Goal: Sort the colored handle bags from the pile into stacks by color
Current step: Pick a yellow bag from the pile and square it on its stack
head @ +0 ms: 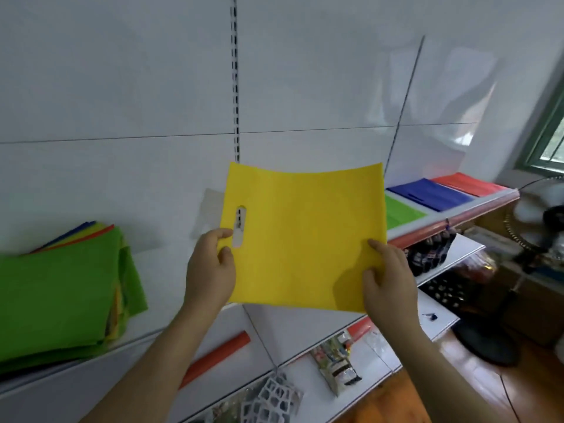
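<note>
— Where is the yellow bag [305, 239]?
— You hold it up in front of the white wall panel, above the shelf [439, 216]. Your left hand [210, 267] pinches the edge beside the handle slot; your right hand [389, 276] grips the lower right corner.
— And the rest?
— The mixed pile [61, 288], green on top, lies at your left. At your right the green stack [403, 212], blue stack [430, 193] and red stack [470, 183] lie side by side.

yellow bag [305, 239]: matt, perhaps non-woven cloth | wall panel [122, 87]: glossy, smooth
</note>
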Motion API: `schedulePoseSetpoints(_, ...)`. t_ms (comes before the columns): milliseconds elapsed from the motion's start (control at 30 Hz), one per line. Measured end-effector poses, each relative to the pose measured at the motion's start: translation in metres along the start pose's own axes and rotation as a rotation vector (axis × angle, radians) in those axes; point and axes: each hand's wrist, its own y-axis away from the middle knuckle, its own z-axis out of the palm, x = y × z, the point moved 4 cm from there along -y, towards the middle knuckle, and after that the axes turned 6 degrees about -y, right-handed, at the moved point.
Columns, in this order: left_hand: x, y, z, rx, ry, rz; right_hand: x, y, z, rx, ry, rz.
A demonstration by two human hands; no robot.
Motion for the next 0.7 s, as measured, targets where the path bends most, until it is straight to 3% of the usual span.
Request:
schedulePoseSetpoints(133,0.039,0.019,0.071,-0.076,-0.021,0.043,0.061,-0.02,-0.046,-0.023,0.049,0.024)
schedulePoseSetpoints(300,0.063,0.026,0.128,-0.057,-0.05,-0.032,0.117,-0.048,-0.073,0.019,0.044,0.099)
schedulePoseSetpoints(467,0.063,0.011,0.167,-0.054,-0.101,-0.016,0.152,-0.076,-0.06,-0.026,0.058,0.084)
schedulePoseSetpoints(700,0.039,-0.026,0.21,-0.013,-0.185,-0.007,0.19,-0.139,-0.004,-0.215,0.114,0.019)
